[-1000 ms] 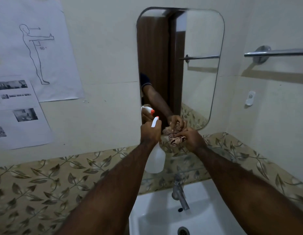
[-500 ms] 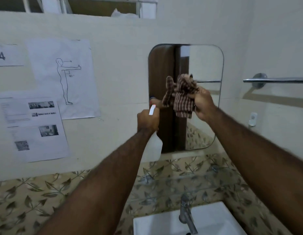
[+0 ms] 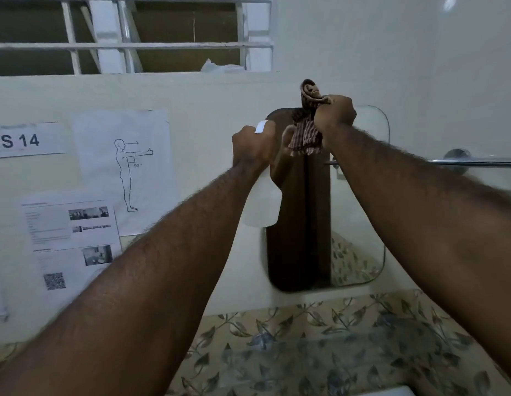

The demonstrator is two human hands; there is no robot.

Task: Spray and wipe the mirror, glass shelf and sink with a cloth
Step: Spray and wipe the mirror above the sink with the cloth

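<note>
A rounded wall mirror (image 3: pixel 357 224) hangs in front of me. My right hand (image 3: pixel 335 114) is raised to the mirror's top edge and grips a bunched brown checked cloth (image 3: pixel 305 135) that hangs against the glass. My left hand (image 3: pixel 252 144) holds a white spray bottle (image 3: pixel 262 207) by its neck at the mirror's upper left corner, the body hanging below my fist. The glass shelf (image 3: pixel 320 352) shows faintly below the mirror over leaf-patterned tiles. Only a white corner of the sink (image 3: pixel 391 392) shows at the bottom edge.
A chrome towel rail (image 3: pixel 477 162) runs along the right wall beside the mirror. Printed papers (image 3: pixel 68 232) are taped to the wall on the left. A barred vent window (image 3: pixel 134 35) sits above.
My right hand has lifted the cloth from the shelf level up to the mirror's top edge. My view has tilted upward, so the sink has dropped almost out of sight.
</note>
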